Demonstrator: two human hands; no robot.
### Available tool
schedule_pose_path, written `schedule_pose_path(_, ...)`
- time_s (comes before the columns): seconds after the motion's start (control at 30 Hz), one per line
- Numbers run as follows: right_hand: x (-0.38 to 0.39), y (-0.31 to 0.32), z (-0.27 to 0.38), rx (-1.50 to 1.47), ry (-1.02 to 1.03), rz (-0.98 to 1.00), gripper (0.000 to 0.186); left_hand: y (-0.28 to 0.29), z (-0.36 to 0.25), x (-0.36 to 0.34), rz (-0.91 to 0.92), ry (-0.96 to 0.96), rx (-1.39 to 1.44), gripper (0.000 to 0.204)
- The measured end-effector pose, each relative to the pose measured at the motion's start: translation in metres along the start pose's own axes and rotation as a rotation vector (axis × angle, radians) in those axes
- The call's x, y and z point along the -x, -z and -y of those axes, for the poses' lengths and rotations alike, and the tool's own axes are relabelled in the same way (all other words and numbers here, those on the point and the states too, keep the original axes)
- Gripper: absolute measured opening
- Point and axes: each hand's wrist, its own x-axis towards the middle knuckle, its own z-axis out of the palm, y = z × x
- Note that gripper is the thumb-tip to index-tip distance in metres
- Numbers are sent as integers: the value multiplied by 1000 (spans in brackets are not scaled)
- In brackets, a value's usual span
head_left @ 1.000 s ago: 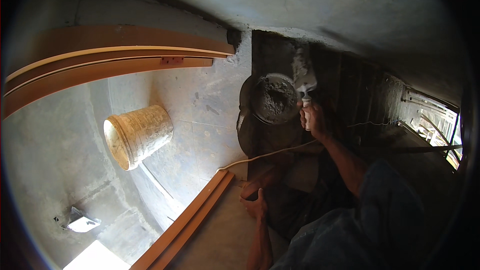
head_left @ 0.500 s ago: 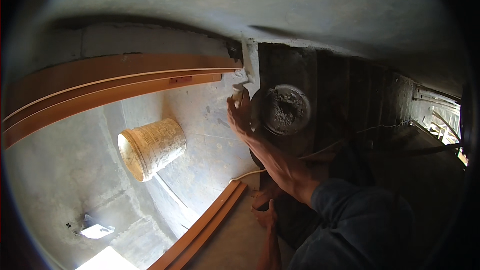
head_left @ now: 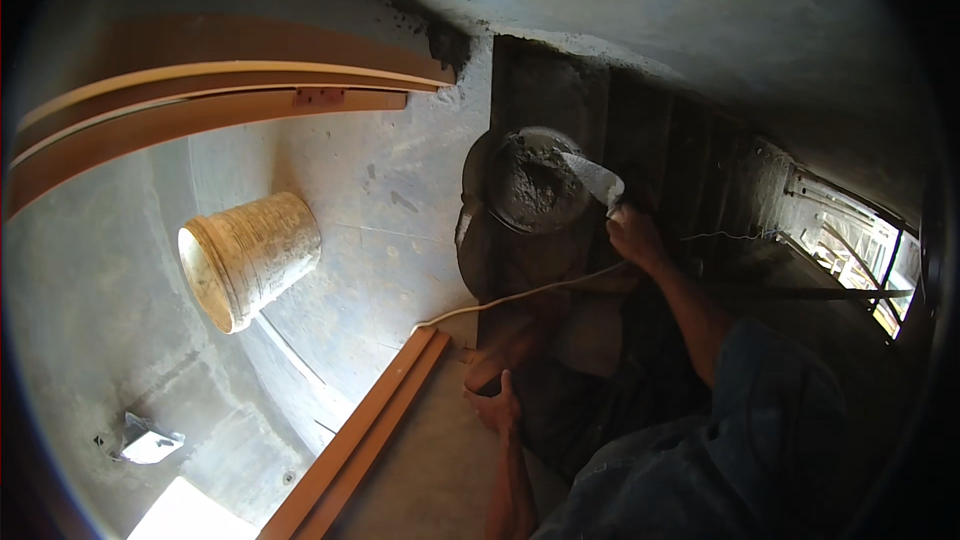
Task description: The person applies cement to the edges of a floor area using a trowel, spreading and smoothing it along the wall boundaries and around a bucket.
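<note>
The right hand (head_left: 636, 237) is wrapped around the handle of a pale metal trowel (head_left: 597, 180), its blade tip at the lumpy grey mortar (head_left: 538, 188) in a round dark basin (head_left: 510, 217). The left hand (head_left: 497, 408), thumb raised, is near a grooved orange-brown frame piece (head_left: 385, 400); whether it grasps anything, I cannot tell. A stained yellowish bucket (head_left: 262, 252) lies well apart, leftward.

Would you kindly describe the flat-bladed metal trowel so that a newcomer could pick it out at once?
From the long orange beams at upper left, look right to the round, dark container of grey mortar. Beside it, the right hand holds the flat-bladed metal trowel, blade over the mortar. Its pale, tapering blade stands out from the dark container.
</note>
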Motion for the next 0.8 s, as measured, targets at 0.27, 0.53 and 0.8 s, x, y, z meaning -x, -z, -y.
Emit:
schedule_pose_path(0.27,-93,-61,-35,162,-82,366,35,6,-22,4,66,30,-8,105)
schedule_pose_path(0.53,-66,-18,-4,-322,-416,615,24,10,-8,8,57,49,39,102)
schedule_pose_path(0.8,-22,0,16,-738,-247,501,24,3,-6,4,17,12,34,100)
